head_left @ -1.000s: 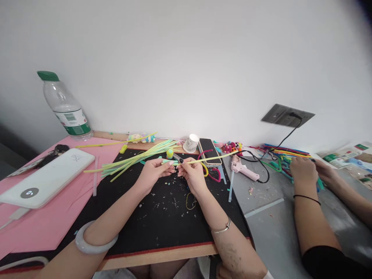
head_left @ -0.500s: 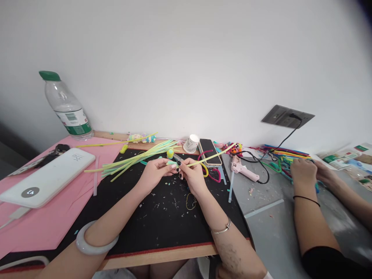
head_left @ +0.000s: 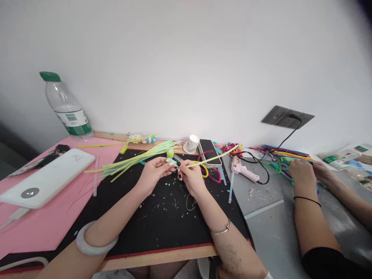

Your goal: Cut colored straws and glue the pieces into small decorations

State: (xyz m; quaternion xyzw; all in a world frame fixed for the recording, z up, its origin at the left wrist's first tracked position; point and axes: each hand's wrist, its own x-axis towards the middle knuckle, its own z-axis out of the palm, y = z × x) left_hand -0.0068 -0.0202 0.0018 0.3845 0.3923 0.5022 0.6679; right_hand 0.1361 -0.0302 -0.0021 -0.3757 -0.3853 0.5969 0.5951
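Over the black mat point(head_left: 151, 228) my left hand point(head_left: 154, 172) and my right hand point(head_left: 190, 176) meet fingertip to fingertip. Both pinch a yellow pipe cleaner point(head_left: 213, 157) that runs up and to the right from my right fingers. A light green bit shows between the two thumbs. A small metal tool tip sticks up just behind the fingers. A bundle of green and yellow pipe cleaners point(head_left: 136, 157) lies on the mat to the left of my left hand. A thin yellow loop point(head_left: 190, 202) rests on the mat below my right wrist.
A plastic bottle point(head_left: 68, 108) stands far left on pink paper point(head_left: 43, 228), beside a white power bank point(head_left: 48, 176). A paper cup point(head_left: 191, 143), a phone point(head_left: 208, 150) and a pink glue gun point(head_left: 242, 168) lie behind. Another person's hands point(head_left: 305, 172) sort coloured pipe cleaners point(head_left: 286, 153) at right.
The free end of the yellow pipe cleaner has swung up and slightly left, then settled. My hands stay together. The other person's hands have shifted a little among the coloured pile.
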